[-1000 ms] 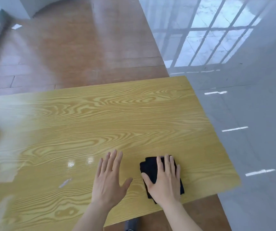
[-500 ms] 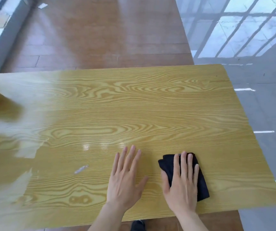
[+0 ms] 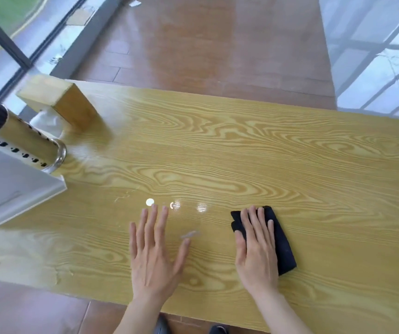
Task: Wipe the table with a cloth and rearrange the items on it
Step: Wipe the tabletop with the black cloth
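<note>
Head view: right hand [image 3: 257,251] flat atop cloth [image 3: 281,242].

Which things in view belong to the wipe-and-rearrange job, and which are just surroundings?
Part of the job:
black cloth under right hand
wooden table
left hand, flat on table
wooden tissue box
perforated cylinder
white board

Surroundings:
floor
window frame

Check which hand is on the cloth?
The right hand: it lies flat on the black cloth. The left hand rests spread on the bare table, apart from the cloth.
</note>
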Demonstrator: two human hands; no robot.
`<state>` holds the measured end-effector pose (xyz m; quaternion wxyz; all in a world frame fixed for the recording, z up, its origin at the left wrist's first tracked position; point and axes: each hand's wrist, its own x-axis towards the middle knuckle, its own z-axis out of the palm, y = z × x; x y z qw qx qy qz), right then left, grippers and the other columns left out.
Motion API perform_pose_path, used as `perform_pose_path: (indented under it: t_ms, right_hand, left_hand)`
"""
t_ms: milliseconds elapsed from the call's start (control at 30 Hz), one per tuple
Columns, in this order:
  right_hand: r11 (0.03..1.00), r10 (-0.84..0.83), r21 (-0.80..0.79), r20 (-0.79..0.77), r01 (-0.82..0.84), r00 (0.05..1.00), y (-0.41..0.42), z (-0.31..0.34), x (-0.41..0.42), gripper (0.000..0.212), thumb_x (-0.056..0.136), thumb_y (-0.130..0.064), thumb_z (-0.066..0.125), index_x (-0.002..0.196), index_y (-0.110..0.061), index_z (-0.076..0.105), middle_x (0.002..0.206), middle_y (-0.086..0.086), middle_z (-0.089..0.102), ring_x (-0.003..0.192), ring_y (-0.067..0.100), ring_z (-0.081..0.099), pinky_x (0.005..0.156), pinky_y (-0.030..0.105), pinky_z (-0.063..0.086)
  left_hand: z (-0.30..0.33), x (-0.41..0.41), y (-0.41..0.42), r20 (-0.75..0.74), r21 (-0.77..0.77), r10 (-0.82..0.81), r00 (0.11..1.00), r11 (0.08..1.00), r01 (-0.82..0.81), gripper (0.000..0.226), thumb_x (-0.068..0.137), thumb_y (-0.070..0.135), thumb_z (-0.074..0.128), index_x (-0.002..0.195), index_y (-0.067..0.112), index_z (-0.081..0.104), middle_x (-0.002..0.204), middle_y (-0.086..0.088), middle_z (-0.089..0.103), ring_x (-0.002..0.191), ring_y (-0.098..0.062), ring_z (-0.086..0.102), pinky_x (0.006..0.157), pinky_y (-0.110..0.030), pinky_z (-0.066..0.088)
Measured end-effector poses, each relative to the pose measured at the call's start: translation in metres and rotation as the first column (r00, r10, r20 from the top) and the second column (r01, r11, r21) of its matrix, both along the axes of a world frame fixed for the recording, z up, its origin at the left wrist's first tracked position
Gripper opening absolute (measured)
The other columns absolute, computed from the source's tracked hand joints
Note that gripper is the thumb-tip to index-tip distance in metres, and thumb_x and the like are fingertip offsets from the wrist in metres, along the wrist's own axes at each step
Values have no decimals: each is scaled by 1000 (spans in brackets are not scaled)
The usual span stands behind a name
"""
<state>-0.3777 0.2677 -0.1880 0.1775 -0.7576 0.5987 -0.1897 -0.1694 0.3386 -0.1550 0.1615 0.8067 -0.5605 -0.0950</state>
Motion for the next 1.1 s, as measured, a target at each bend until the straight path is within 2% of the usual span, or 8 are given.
perform_pose_path:
  t_ms: [133, 233, 300, 467, 600, 867, 1100]
  right_hand:
    - [1000, 22, 16, 89, -24, 996, 2, 10, 25, 53, 110, -34, 27, 159, -16, 28, 169, 2, 24, 158, 16, 13, 127, 48, 14]
    - [997, 68, 21, 100, -70, 993, 7, 15, 45, 53, 110, -35, 26, 160, -17, 27, 169, 2, 22, 158, 16, 12, 127, 49, 14]
    - [990, 134, 25, 39, -135, 990, 18, 17, 69, 53, 110, -37, 24, 160, -20, 26, 170, 2, 19, 159, 17, 8, 127, 50, 16]
    - [965, 262, 77, -258, -251, 930, 45, 22, 86, 57, 109, -49, 23, 162, -29, 19, 172, 8, 6, 159, 26, -3, 126, 57, 14]
    - [957, 291, 109, -348, -270, 891, 48, 23, 79, 59, 107, -51, 28, 162, -34, 16, 172, 7, 3, 159, 28, -3, 124, 62, 14]
    - [988, 153, 86, -407, -129, 900, 20, 19, 81, 62, 105, -53, 30, 162, -32, 17, 172, 8, 7, 159, 29, 1, 123, 62, 15]
    - [998, 67, 47, -426, -52, 902, -18, 16, 92, 62, 105, -54, 21, 162, -30, 17, 172, 10, 6, 159, 29, 0, 124, 61, 12]
  left_hand:
    - [0, 27, 10, -12, 17, 163, 987, 986, -163, 84, 92, 63, 39, 160, 19, 19, 169, -4, 19, 158, -20, 7, 127, -50, 6]
    - [-5, 41, 16, 3, 47, 199, 980, 979, -199, 84, 93, 62, 35, 161, 18, 15, 170, -4, 15, 158, -20, 3, 127, -49, 5]
    - [-14, 58, 20, 5, 64, 223, 975, 973, -222, 85, 94, 62, 33, 161, 17, 11, 171, -5, 11, 158, -19, 0, 127, -49, 4]
    - [-24, 64, 22, 41, 83, 223, 974, 971, -225, 87, 96, 63, 30, 162, 14, 2, 171, -6, 4, 158, -17, -5, 127, -46, 2]
    - [-25, 64, 21, 67, 87, 225, 972, 969, -230, 90, 95, 66, 30, 162, 12, 2, 171, -7, 3, 158, -17, -5, 127, -45, 2]
    - [-22, 71, 11, 94, 99, 205, 974, 972, -214, 99, 92, 71, 32, 161, 9, -3, 171, -10, -1, 158, -20, -7, 127, -46, 3]
    - [-19, 89, -18, 58, 81, 245, 968, 965, -249, 95, 93, 71, 27, 162, 11, -2, 171, -8, -1, 158, -18, -9, 127, -44, 1]
